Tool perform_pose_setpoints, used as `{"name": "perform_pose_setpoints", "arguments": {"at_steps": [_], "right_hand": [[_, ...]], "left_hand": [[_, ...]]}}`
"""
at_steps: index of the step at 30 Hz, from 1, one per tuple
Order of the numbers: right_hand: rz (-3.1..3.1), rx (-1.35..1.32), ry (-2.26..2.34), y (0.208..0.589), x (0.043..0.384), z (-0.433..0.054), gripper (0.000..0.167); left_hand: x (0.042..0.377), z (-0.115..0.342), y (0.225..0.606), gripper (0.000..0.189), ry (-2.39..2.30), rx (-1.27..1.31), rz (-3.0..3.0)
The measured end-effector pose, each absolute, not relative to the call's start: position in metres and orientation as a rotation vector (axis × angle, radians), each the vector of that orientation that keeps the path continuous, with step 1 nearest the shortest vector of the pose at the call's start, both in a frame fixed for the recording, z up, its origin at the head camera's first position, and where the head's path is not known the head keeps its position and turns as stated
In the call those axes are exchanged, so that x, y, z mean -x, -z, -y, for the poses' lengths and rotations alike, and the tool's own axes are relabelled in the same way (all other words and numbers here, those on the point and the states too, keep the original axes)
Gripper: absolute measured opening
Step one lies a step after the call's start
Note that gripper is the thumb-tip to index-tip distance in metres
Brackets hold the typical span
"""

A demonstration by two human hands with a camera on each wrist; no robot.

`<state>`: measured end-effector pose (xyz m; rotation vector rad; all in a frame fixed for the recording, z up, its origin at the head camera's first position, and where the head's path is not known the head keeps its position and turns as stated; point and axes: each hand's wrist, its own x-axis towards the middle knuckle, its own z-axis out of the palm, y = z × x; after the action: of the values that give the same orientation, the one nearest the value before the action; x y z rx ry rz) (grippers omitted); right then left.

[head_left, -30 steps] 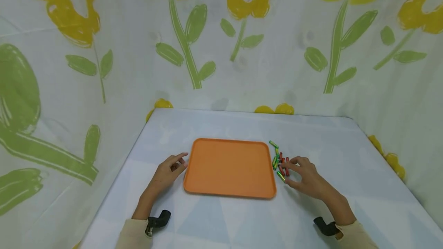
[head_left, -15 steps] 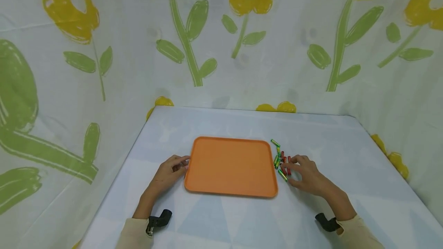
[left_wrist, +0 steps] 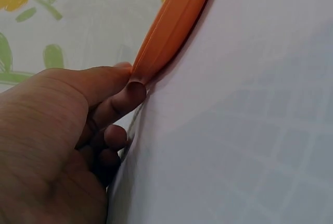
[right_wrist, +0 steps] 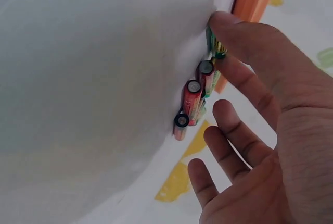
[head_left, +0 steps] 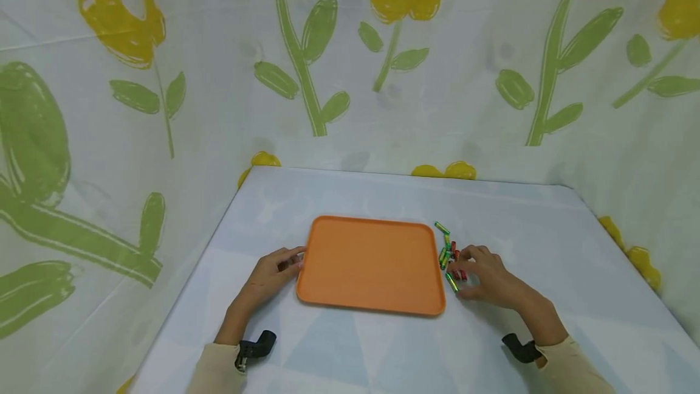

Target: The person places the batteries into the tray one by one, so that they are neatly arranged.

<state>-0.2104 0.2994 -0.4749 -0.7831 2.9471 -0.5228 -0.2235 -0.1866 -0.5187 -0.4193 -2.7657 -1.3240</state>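
Observation:
An orange tray [head_left: 372, 266] lies flat on the table. My left hand [head_left: 268, 278] pinches its left rim; in the left wrist view the thumb is on the rim [left_wrist: 169, 26] and the index finger beneath. To the tray's right, several green and red batteries lie in a loose cluster. My right hand [head_left: 492, 278] pinches the nearest green battery [head_left: 452, 283] between thumb and index finger, low at the table. Its other fingers are spread, and they partly hide the red batteries [right_wrist: 192, 96] in the head view.
Another green battery [head_left: 442, 228] lies at the far end of the cluster, near the tray's back right corner. A pale patterned cloth covers the table [head_left: 328, 351]. Flower-printed curtains [head_left: 208, 78] hang behind and at the sides.
My left fingers have moved right onto the tray's rim. My right thumb and index finger have closed in on the nearest green battery. The head view has shifted slightly.

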Motion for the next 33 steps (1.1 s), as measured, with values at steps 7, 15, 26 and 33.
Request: {"name": "perform_pose_setpoints", "arguments": {"at_steps": [7, 15, 26, 33], "right_hand": [[-2.998, 0.777, 0.630, 0.474, 0.209, -0.293, 0.037], [-3.037, 0.850, 0.863, 0.475, 0.209, -0.273, 0.036], [-3.066, 0.905, 0.968, 0.482, 0.211, -0.234, 0.035], [-3.058, 0.928, 1.036, 0.485, 0.215, -0.206, 0.034]], "left_hand": [[0.224, 0.189, 0.520, 0.040, 1.331, 0.399, 2.803], [0.223, 0.190, 0.518, 0.041, 1.350, 0.417, 2.785], [0.222, 0.190, 0.516, 0.041, 1.435, 0.419, 2.775], [0.222, 0.190, 0.518, 0.043, 1.438, 0.390, 2.791]]}}
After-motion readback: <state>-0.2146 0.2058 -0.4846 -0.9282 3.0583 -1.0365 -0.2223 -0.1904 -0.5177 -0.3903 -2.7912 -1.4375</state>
